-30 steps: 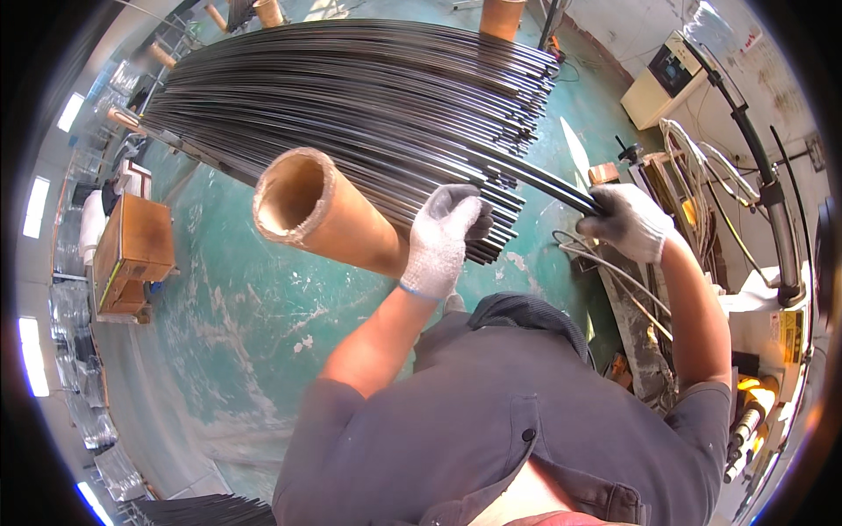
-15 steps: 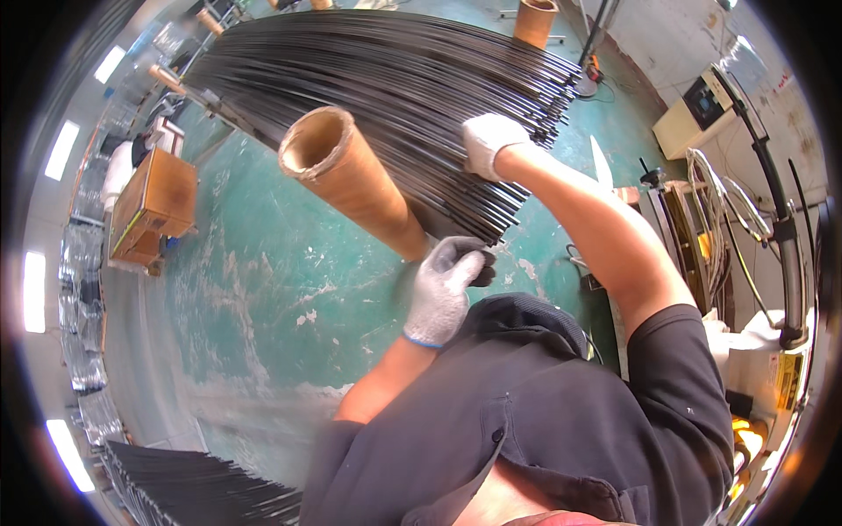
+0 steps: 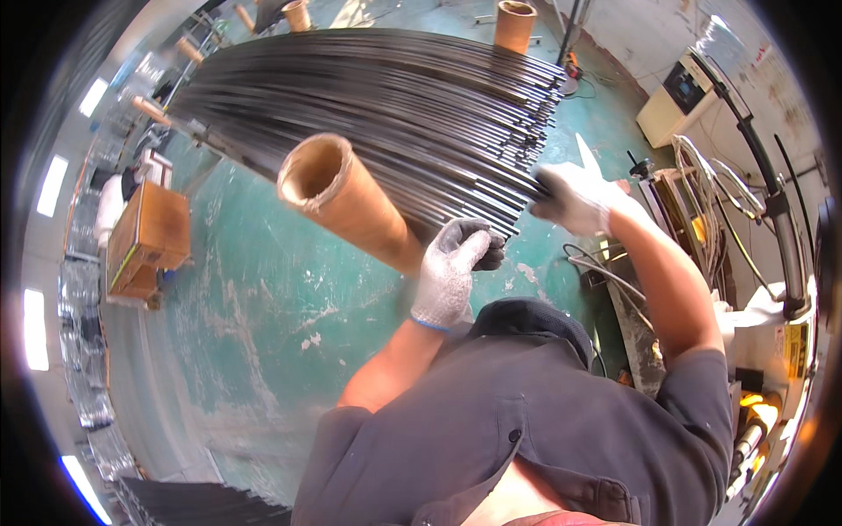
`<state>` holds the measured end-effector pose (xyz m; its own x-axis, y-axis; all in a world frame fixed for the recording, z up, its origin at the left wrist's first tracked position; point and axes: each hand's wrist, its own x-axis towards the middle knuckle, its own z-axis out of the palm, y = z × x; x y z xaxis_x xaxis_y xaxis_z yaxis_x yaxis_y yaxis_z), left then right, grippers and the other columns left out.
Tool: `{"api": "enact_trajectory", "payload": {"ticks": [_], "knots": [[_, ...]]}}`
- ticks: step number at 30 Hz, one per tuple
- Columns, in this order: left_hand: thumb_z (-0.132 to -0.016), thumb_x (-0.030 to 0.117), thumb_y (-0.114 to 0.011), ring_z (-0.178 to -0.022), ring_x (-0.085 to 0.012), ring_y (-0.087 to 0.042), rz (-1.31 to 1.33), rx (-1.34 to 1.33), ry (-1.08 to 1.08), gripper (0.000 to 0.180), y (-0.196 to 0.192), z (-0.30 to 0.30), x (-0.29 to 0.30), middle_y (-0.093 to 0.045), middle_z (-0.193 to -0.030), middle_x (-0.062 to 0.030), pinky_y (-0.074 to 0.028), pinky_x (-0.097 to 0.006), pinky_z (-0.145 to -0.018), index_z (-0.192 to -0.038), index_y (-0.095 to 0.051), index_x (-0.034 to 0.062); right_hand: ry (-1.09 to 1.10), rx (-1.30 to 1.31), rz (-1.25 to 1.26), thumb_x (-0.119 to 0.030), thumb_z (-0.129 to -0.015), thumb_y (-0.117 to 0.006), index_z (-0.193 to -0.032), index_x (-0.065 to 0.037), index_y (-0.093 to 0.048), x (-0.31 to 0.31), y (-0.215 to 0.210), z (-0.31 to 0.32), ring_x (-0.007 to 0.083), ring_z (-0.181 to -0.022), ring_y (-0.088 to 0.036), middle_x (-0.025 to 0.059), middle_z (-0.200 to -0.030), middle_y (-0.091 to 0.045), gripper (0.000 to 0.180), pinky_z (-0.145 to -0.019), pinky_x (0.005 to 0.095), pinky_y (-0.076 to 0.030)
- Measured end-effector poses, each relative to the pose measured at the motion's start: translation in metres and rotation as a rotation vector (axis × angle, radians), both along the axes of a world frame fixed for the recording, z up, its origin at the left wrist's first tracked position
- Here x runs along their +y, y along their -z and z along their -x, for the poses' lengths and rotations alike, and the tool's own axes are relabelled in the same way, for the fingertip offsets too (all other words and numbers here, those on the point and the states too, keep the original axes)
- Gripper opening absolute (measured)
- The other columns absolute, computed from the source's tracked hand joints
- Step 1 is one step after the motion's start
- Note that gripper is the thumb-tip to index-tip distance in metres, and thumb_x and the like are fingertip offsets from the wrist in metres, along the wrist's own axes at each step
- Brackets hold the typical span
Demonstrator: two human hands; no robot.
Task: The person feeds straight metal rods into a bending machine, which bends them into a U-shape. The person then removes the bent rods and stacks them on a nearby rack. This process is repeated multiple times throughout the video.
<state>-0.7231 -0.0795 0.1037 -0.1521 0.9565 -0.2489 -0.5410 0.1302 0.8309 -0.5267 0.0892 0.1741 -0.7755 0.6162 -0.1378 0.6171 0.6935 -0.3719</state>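
A wide stack of long dark metal rods (image 3: 377, 96) lies across brown cardboard tubes (image 3: 346, 202). My left hand (image 3: 452, 267), in a grey-and-white work glove, is curled shut at the near ends of the lowest rods, beside the closest tube. My right hand (image 3: 574, 197), also gloved, grips the ends of rods at the stack's right edge. My dark grey shirt fills the lower middle of the view.
The floor is green painted concrete (image 3: 263, 333). A wooden box (image 3: 149, 237) stands at the left. Another cardboard tube (image 3: 515, 24) stands upright at the back. A machine with cables and hoses (image 3: 728, 202) lines the right side. More rods (image 3: 193, 504) lie at bottom left.
My right hand has moved from higher up on the stack down to the rod ends at the right edge. My left hand stays at the near rod ends. The view has shifted.
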Motion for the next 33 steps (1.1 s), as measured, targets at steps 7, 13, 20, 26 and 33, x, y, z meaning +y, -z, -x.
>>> {"api": "enact_trajectory", "payload": {"ticks": [7,13,20,26,33], "knots": [[-0.108,0.021,-0.057,-0.089,-0.0281,-0.070,0.090,-0.241,-0.022,0.023,0.009,0.021,0.053,-0.071,-0.099,-0.0164,-0.060,-0.042,-0.081,-0.115,-0.061,0.0000,0.630,-0.416,-0.008,-0.022,-0.091,-0.072,-0.102,-0.007,-0.061,-0.142,-0.021,-0.221,0.0470,-0.079,-0.067,0.0229,-0.078,-0.068,0.022,-0.072,0.0542,-0.052],[-0.106,0.044,-0.058,-0.113,-0.0354,-0.062,0.262,-0.320,0.054,0.047,0.029,0.037,0.066,-0.063,-0.122,-0.0195,-0.053,-0.055,-0.098,-0.124,-0.059,0.0004,0.935,-0.390,-0.330,0.000,-0.076,-0.067,-0.092,-0.006,-0.062,-0.247,-0.014,-0.345,0.0451,-0.088,-0.063,0.0206,-0.084,-0.064,0.018,-0.076,0.0503,-0.049],[-0.099,0.021,-0.063,-0.108,-0.0355,-0.064,0.086,-0.536,0.061,0.024,0.017,0.019,0.067,-0.068,-0.104,-0.0181,-0.050,-0.055,-0.103,-0.102,-0.066,-0.0025,0.937,-0.144,-0.613,-0.010,-0.078,-0.073,-0.093,-0.013,-0.067,-0.296,0.022,-0.330,0.0360,-0.075,-0.067,0.0131,-0.077,-0.067,0.016,-0.067,0.0473,-0.051],[-0.098,0.015,-0.063,-0.105,-0.0368,-0.063,0.064,-0.615,0.256,0.021,0.016,-0.094,0.010,-0.068,-0.100,-0.0213,-0.045,-0.056,-0.109,-0.099,-0.065,-0.0064,1.098,-0.186,-0.801,-0.011,-0.083,-0.069,-0.097,-0.012,-0.067,-0.381,0.072,-0.471,0.0358,-0.082,-0.065,0.0133,-0.081,-0.065,0.014,-0.075,0.0461,-0.051],[-0.101,0.008,-0.063,-0.101,-0.0269,-0.065,-0.236,-0.479,0.339,0.017,-0.035,-0.169,0.025,-0.067,-0.101,-0.0140,-0.053,-0.046,-0.101,-0.113,-0.061,-0.0049,1.756,-0.624,-0.804,-0.005,-0.089,-0.069,-0.116,-0.007,-0.065,-0.583,0.106,-0.690,0.0403,-0.094,-0.063,0.0184,-0.097,-0.068,0.027,-0.086,0.0494,-0.050]]}}
